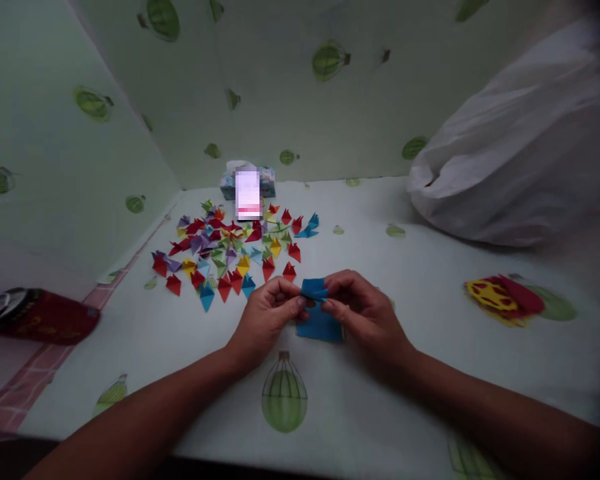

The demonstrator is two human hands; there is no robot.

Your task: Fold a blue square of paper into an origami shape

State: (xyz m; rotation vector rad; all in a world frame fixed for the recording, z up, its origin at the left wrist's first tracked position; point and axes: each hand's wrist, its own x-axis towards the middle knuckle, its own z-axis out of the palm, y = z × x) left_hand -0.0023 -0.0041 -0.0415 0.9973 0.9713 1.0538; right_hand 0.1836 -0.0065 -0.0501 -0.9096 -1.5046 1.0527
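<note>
Bare forearms (145, 407) come over the near edge of the counter (220, 420), angling inward so that the hands nearly meet. Left hand (270, 310) and right hand (367, 310) pinch a small folded blue paper (313, 287) between thumbs and fingers, just above blue sheets (323, 327). Open counter stretches rightward to some yellow and red cut-outs (503, 297); folded paper pieces (225, 288) crowd the left hand's far side, and a red can (55, 317) sits by the left edge.
</note>
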